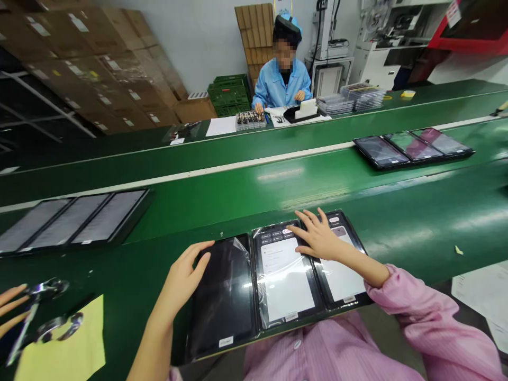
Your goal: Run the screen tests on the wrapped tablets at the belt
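Note:
Three tablets lie side by side in a black tray (222, 352) at the near edge of the green belt. The left tablet (226, 296) has a dark screen; my left hand (183, 278) rests open on its left edge. The middle tablet (283, 278) shows a lit white screen under plastic film. My right hand (319, 238) lies over the top of the right tablet (341, 278), fingers stretched, with a fingertip touching the top of the middle screen.
Another tray of three tablets (413, 147) sits on the belt at the far right, and one with dark screens (75, 219) at the left. A person in a blue coat (282, 79) works across the belt. A yellow sheet (67, 349) and someone's fingers (11, 309) holding scissors lie at the lower left.

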